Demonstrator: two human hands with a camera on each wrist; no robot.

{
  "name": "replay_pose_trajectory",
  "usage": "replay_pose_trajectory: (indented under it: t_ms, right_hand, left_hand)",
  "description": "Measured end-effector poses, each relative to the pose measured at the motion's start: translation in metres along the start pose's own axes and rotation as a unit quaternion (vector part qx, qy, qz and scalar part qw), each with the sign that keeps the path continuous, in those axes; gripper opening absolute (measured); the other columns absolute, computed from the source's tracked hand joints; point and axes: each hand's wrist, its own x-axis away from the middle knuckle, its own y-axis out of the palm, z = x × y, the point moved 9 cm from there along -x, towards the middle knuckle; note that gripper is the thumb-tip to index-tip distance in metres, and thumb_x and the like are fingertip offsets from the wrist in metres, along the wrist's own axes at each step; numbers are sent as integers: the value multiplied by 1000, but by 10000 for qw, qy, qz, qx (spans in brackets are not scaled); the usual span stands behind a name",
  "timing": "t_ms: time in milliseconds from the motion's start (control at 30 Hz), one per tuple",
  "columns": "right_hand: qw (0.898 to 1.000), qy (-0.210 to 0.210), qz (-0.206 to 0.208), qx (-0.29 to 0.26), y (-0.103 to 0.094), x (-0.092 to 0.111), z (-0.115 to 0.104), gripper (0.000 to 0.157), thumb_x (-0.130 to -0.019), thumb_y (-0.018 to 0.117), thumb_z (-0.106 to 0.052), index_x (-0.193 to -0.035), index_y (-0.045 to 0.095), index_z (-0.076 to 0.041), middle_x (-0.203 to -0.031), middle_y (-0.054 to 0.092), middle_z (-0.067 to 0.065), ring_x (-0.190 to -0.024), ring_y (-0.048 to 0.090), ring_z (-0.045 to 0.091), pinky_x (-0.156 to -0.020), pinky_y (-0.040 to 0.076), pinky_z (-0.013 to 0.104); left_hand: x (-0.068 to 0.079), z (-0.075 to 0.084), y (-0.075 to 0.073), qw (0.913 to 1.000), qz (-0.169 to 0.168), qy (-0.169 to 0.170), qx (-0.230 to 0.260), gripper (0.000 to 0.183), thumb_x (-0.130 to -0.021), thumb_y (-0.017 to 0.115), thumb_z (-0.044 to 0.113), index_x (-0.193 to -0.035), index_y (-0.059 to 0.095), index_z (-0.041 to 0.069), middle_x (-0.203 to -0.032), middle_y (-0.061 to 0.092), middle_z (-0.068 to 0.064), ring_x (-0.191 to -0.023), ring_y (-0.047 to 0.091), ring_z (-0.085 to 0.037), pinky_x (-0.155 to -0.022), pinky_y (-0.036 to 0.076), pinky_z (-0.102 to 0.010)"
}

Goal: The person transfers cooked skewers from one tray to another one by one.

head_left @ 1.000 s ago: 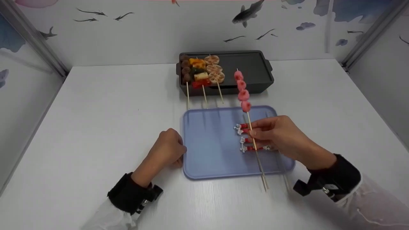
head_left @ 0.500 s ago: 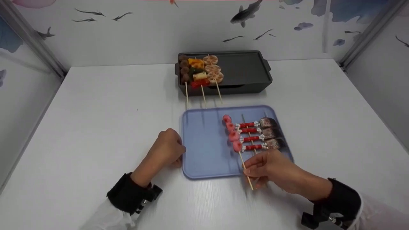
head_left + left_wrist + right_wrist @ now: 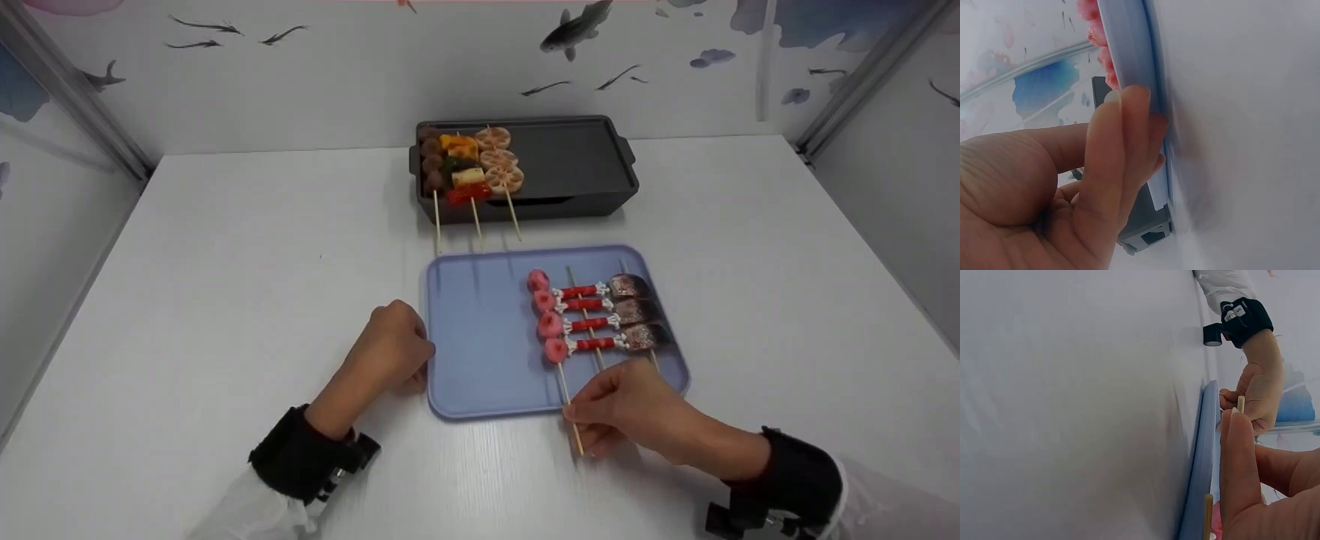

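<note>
A skewer of pink balls [image 3: 550, 325] lies over the right half of the blue tray [image 3: 480, 375], and my right hand [image 3: 634, 409] pinches its stick near the lower end, beyond the tray's front edge. In the right wrist view the stick's tip [image 3: 1240, 404] pokes out past the fingertips. Beside the pink balls are a skewer of red-and-white wrapped pieces [image 3: 592, 324] and a skewer of dark, speckled chunks [image 3: 637, 311]. My left hand [image 3: 386, 349] grips the tray's left rim, with thumb and fingers about the edge in the left wrist view [image 3: 1123, 146].
Behind the tray stands a black grill pan [image 3: 574, 161]. On its left side lie a skewer of brown balls [image 3: 433, 165], a mixed vegetable skewer [image 3: 466, 169] and a skewer of lotus root slices [image 3: 501, 160], their sticks overhanging the front. A printed wall [image 3: 337, 90] closes off the back.
My right hand has come down and toward me, lowering the pink-ball skewer from above the tray onto its right half, left of the wrapped pieces. The left hand has stayed at the rim.
</note>
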Motion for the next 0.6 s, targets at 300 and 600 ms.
replay_pose_trajectory:
  t_ms: [300, 600]
  right_hand:
    - [9979, -286, -204, 538, 7, -2, -4, 22, -91, 77, -15, -88, 69, 5, -74, 72, 16, -62, 72, 23, -60, 61, 39]
    - [9945, -550, -414, 786, 0, -1, -9, 27, -93, 75, -22, -89, 66, 4, -72, 70, 15, -63, 73, 30, -54, 60, 39]
  left_hand:
    - [1, -2, 0, 9998, -53, -160, 70, 31, -80, 54, -11, -53, 58, 4, -45, 51, 0, -38, 43, -8, -38, 32, -22]
    - [2, -2, 0, 9998, -41, -135, 145, 28, -82, 55, -10, -58, 64, 0, -47, 57, -4, -37, 48, -9, -38, 36, -22]
